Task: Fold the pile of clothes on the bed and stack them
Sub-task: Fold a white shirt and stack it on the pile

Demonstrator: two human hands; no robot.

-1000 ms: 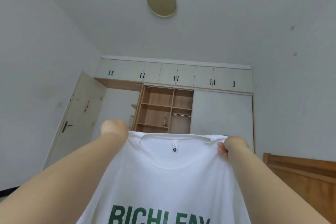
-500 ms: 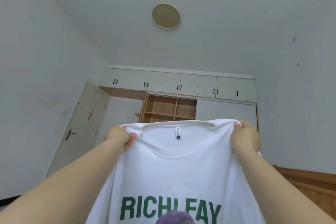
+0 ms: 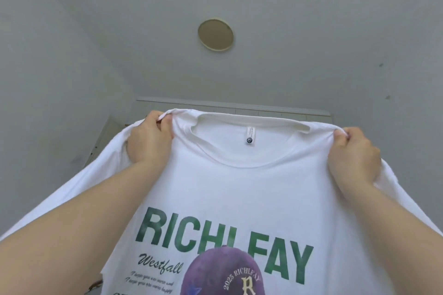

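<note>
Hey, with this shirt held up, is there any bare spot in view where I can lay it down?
None shows. The white T-shirt, gripped at its shoulders by the left hand and right hand, fills the lower view. Above it are only ceiling, walls and the round ceiling light; the bed is hidden.

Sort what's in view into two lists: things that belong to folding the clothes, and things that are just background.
Part of the job:
white T-shirt, held up by its shoulders
left hand, gripping one shoulder
right hand, gripping the other shoulder

Just background:
round ceiling light
cabinet top edge
door, mostly hidden
</note>
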